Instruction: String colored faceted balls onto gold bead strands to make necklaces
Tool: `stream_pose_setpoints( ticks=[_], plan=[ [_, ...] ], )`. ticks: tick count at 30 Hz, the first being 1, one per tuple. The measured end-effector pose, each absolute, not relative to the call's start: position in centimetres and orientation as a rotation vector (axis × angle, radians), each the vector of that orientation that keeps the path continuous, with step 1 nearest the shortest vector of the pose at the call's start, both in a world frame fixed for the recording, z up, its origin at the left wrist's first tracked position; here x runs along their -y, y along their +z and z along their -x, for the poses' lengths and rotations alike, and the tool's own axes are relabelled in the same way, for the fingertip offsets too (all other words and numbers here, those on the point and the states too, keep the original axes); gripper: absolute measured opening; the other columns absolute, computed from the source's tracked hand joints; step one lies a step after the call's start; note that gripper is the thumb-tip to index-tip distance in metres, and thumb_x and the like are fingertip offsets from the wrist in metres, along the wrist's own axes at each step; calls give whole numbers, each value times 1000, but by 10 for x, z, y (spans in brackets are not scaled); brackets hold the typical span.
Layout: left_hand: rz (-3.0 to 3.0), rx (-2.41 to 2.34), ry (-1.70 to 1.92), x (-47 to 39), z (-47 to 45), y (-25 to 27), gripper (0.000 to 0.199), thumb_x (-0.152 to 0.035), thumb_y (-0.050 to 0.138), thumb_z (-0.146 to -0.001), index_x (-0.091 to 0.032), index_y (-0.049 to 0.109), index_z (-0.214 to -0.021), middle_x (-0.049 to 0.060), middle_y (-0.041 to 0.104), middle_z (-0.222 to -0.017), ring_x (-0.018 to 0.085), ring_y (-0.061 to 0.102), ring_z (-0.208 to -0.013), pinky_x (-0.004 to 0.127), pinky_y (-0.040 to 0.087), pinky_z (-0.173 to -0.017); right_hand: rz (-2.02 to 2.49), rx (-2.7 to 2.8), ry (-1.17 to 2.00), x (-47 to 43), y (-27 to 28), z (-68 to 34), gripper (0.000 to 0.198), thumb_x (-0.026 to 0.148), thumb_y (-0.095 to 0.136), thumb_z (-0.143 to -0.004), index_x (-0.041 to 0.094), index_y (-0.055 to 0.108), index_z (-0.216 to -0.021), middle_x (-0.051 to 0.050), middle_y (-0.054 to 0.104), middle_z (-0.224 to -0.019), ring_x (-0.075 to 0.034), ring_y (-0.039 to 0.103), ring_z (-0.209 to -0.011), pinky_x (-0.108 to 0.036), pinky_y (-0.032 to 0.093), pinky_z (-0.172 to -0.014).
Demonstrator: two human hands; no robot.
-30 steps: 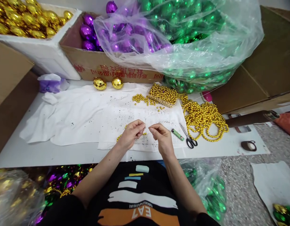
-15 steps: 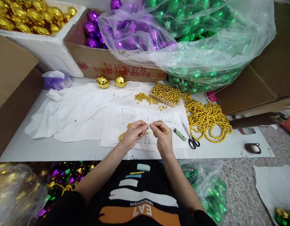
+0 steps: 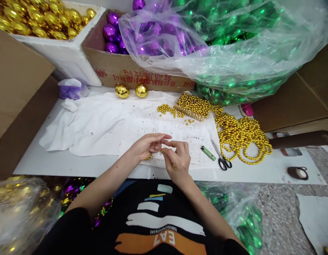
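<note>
Over the front of the white cloth (image 3: 100,138), my two hands meet fingertip to fingertip. My left hand (image 3: 148,146) is curled with its index finger stretched out, and what its lower fingers hold is hidden. Thumb and index finger of my right hand (image 3: 177,159) are pinched together, with a tiny gold bead (image 3: 160,150) showing at their tips. A few more gold beads (image 3: 149,157) peek out below my left hand. Right of my hands lie a green lighter-shaped piece (image 3: 208,153) and black-handled scissors (image 3: 222,159).
A clear box of gold beads (image 3: 193,106) stands behind, loose beads beside it. Gold bead strands (image 3: 240,134) are heaped at right. Two faceted gold balls (image 3: 141,91) sit before a carton (image 3: 110,67) of purple balls. A plastic bag (image 3: 233,60) holds green ones.
The view has shifted a little, so the table appears further right. My left fingers have straightened out, and my right hand has come lower and closer against the left.
</note>
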State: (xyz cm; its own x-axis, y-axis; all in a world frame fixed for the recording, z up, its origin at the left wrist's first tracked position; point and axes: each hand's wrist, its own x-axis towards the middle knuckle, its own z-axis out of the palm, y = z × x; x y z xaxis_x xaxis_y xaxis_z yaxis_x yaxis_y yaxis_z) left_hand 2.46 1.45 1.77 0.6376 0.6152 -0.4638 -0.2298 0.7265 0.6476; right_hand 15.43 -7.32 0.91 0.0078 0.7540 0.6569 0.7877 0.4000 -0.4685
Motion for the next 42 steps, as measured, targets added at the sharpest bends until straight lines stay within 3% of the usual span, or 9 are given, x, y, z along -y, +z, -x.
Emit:
stream_pose_setpoints(
  ticks=[3,8,13,17,23,28,34,37,42],
  plan=[
    [-483,-761,557,-20,-16,18,20,-19,79,-69,-11,66,-81,3,68,-76,-1,37,-45,13,19,-38,1338,1736,-8,75,0,-150,14,8,61,-88,20,67,-85,-9,60,-99,-21,52,-95,-32,45,-70],
    [-885,-870,364,-35,12,26,21,-29,77,-75,-13,66,-81,10,74,-91,4,55,-50,15,25,-38,1350,1633,104,60,5,-156,11,13,62,-90,21,67,-83,-6,59,-91,-19,54,-89,-33,45,-71],
    [-997,-784,166,-43,13,38,34,-43,69,-85,-10,71,-77,11,72,-77,7,52,-47,19,29,-40,1360,1715,-81,40,21,-156,12,21,63,-91,22,66,-79,-4,59,-86,-19,52,-85,-35,44,-73],
    [-927,-805,355,-50,1,47,25,-33,76,-81,-9,70,-77,4,61,-66,5,49,-50,19,30,-44,1224,1792,-268,32,22,-144,16,19,60,-91,22,66,-76,-4,60,-88,-19,53,-89,-40,45,-81],
    [-1143,-954,408,-71,3,34,4,-11,74,-79,-9,71,-77,4,59,-72,10,56,-63,22,32,-53,1186,1725,40,38,18,-140,11,22,63,-90,26,70,-83,-6,57,-105,-28,50,-109,-48,45,-88],
    [-1390,-1102,676,-66,0,17,10,-5,67,-77,-10,67,-69,2,57,-72,14,59,-74,26,39,-60,1199,1611,354,40,17,-139,6,20,65,-89,22,66,-83,-7,57,-114,-26,53,-115,-43,48,-87],
    [-1875,-1057,720,-23,-2,51,9,-10,67,-76,-17,66,-71,3,57,-77,19,58,-85,31,44,-76,1219,1235,989,35,6,-139,15,29,61,-90,21,55,-79,0,61,-85,-11,56,-65,-25,47,-57],
    [-1923,-1116,939,-8,-9,38,12,-15,58,-85,-18,68,-89,5,63,-86,18,57,-84,32,44,-79,1173,1003,1141,30,3,-142,15,32,61,-89,21,54,-81,3,59,-74,-9,56,-58,-22,45,-52],
    [-1385,-1255,1202,1,-32,9,6,-23,64,-84,-18,65,-81,1,64,-78,12,56,-71,26,45,-65,1178,851,1224,26,4,-148,18,36,63,-87,20,58,-82,3,62,-68,-8,55,-51,-20,41,-47]
  ],
)
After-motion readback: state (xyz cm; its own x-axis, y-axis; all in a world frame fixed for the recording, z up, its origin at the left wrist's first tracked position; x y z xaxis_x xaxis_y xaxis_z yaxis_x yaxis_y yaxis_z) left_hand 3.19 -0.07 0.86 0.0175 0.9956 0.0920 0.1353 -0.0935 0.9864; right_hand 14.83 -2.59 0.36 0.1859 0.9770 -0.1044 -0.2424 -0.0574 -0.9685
